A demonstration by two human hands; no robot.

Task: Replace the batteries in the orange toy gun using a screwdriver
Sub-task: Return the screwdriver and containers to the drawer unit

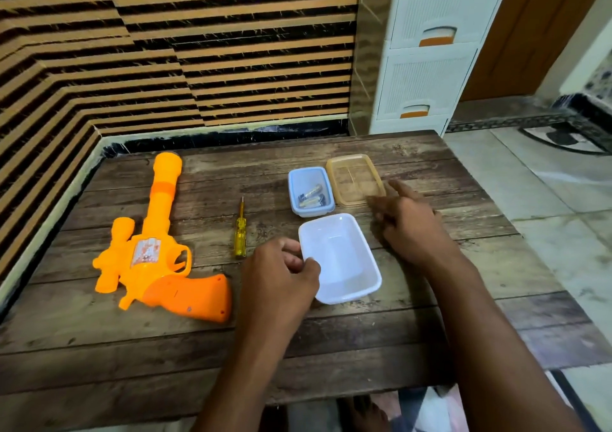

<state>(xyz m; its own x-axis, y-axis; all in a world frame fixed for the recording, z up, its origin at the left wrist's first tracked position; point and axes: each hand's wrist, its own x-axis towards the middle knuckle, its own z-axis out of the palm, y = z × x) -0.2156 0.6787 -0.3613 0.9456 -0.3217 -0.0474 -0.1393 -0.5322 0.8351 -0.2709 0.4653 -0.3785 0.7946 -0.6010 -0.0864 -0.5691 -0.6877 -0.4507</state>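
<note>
Left hand: the left hand (281,267) pinches the near-left rim of the white plastic tub (341,259), thumb inside the rim and fingers curled outside.
Right hand: the right hand (409,223) has its fingers loosely spread, holding nothing; its fingertips are at the near right corner of the amber lid (355,180), contact unclear because of blur.
White plastic tub: nothing visible inside; sits on the wooden counter (132,342).
Blue container: the blue container (309,191) is open, beyond the tub and touching the amber lid; batteries (311,197) lie inside.
Orange toy gun: the orange toy gun (155,242) lies flat at the left, barrel pointing away.
Screwdriver: the yellow-handled screwdriver (240,231) lies between gun and containers.
</note>
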